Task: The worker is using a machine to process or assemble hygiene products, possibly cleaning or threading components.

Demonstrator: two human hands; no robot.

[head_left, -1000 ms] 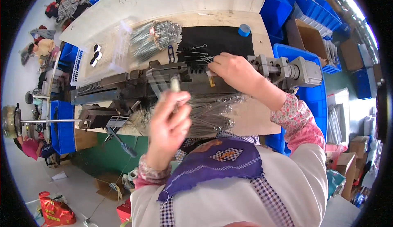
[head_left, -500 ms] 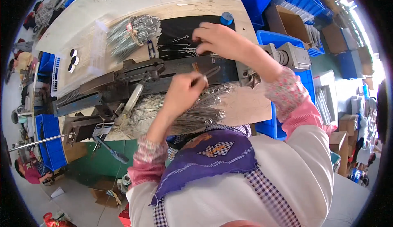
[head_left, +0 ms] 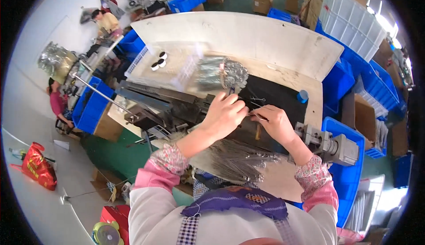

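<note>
Over the middle of the bench my left hand (head_left: 221, 116) has its fingers curled together; what they hold is hidden. Just right of it, my right hand (head_left: 278, 124) pinches a thin metal wire (head_left: 260, 117), its tip pointing toward the left hand. The fingertips of both hands are close together above a dark metal bench fixture (head_left: 181, 103). Behind them, a few loop-ended wires (head_left: 258, 99) lie on a black mat (head_left: 283, 97). A tied bundle of looped wires (head_left: 208, 74) rests farther back. In front of the hands is a loose heap of wires (head_left: 237, 158).
A clear plastic basket (head_left: 190, 70) and small black-and-white rolls (head_left: 155, 66) are at the back left. A blue round container (head_left: 302, 96) stands on the mat's right. A grey metal chuck unit (head_left: 332, 145) sits at the bench's right end, beside a blue bin (head_left: 343, 174). Other people sit far left.
The view has swung so the bench appears lower and farther right. My right hand has left the loose wires and come to my left hand, a thin wire now in its pinch.
</note>
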